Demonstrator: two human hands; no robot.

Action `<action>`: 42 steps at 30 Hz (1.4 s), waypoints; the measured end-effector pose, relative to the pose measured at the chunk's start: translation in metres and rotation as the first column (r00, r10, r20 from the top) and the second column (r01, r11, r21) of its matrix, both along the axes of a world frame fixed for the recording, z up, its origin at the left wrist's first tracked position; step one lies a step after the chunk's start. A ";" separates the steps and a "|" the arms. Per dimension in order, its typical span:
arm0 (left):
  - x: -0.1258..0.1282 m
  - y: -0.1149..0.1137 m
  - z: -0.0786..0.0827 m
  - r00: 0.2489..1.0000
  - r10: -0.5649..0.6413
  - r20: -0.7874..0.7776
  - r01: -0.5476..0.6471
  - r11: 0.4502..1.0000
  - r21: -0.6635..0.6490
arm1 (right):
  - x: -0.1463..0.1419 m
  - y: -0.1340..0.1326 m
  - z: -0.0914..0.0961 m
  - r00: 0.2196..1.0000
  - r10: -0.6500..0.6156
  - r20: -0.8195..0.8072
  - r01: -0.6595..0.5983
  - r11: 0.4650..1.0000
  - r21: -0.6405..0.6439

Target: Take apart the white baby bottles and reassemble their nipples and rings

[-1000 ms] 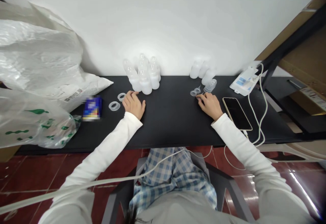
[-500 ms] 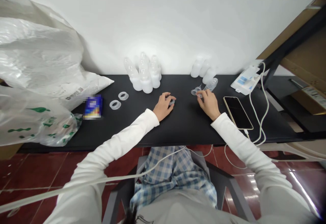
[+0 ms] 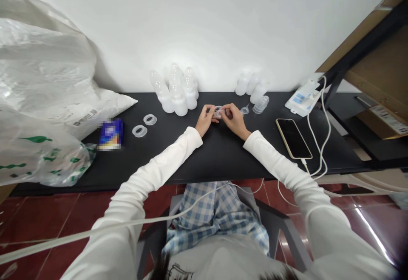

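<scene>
In front of me my left hand (image 3: 205, 119) grips a translucent bottle collar ring (image 3: 218, 111) between thumb and fingers. My right hand (image 3: 235, 120) meets it from the other side, fingertips pinched at the ring on a small clear piece, apparently a bottle nipple, mostly hidden by the fingers. Just beyond the right hand lies another clear nipple (image 3: 245, 110), beside clear domed caps (image 3: 261, 104) nested together. Two more collar rings (image 3: 139, 131) lie to the left on the black table (image 3: 204, 161).
Several capped bottles (image 3: 179, 103) stand against the wall, with a few uncapped white bottles (image 3: 244, 83) farther right. At the right are a phone (image 3: 293, 139), a white power strip (image 3: 302, 98) and cables. Plastic bags (image 3: 47, 72) and a blue packet (image 3: 110, 134) occupy the left.
My right hand has moved left from the clear pieces, and one of them is gone from there. Both hands now meet at the collar ring, which is raised slightly.
</scene>
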State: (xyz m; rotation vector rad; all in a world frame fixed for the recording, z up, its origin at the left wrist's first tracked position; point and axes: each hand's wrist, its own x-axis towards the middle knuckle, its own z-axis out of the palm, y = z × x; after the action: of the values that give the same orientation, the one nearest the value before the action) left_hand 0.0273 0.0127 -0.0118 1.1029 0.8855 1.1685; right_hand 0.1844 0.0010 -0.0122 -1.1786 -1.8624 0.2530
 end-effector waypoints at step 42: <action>-0.006 0.002 -0.012 0.992 0.048 -0.116 -0.035 0.993 0.115 | -0.014 0.005 0.002 0.951 0.102 -0.293 -0.176 0.955 -0.240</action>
State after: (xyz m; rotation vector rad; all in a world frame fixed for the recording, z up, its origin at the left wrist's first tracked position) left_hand 0.0210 0.0152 -0.0243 1.2622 0.9471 1.2092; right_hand 0.1708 0.0061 -0.0104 -1.1196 -1.6989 0.7292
